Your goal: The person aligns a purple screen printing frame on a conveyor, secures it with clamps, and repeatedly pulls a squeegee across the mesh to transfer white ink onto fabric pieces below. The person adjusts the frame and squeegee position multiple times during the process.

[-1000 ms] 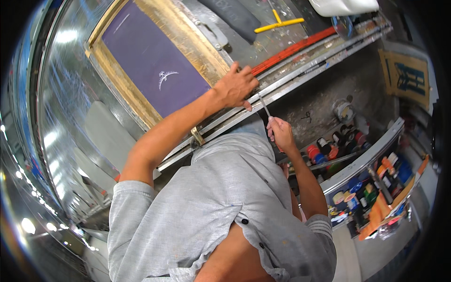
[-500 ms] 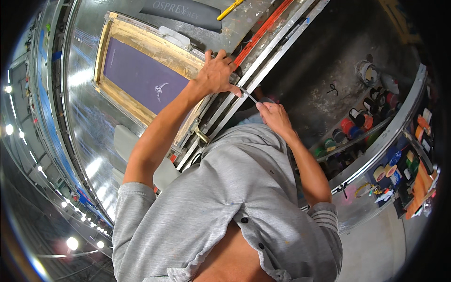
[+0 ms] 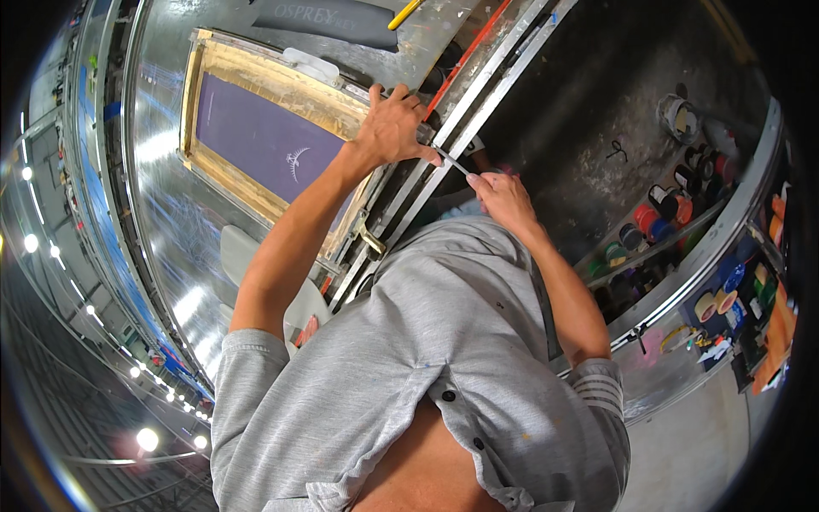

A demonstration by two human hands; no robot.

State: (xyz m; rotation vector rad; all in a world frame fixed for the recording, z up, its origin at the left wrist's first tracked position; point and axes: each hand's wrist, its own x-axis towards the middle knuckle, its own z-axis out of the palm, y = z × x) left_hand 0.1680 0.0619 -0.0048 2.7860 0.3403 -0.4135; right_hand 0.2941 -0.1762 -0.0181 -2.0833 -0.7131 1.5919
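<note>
A wooden-framed printing screen (image 3: 256, 200) with purple mesh and a small white feather-like motif lies on the metal table at the left. My left hand (image 3: 394, 128) rests over the near right corner of the screen's holder, fingers spread and thumb stretched toward the rail. In my right hand (image 3: 505, 200) is a thin grey metal rod-like tool (image 3: 457, 164), gripped between thumb and fingers. The tool's far tip reaches the metal rail (image 3: 478, 119) beside my left thumb. What the tip touches is too small to make out.
A dark grey printed piece (image 3: 328, 24) and a yellow-handled tool (image 3: 404, 14) lie beyond the screen. A brass-coloured clamp (image 3: 372, 239) sits near my body. Ink jars (image 3: 653, 220) and a bucket (image 3: 679, 119) stand on the right; tape rolls (image 3: 715, 304) lie on a shelf.
The view has shifted slightly, so the scene sits a little differently. Both hands keep nearly the same places, and the tool is still in my right hand.
</note>
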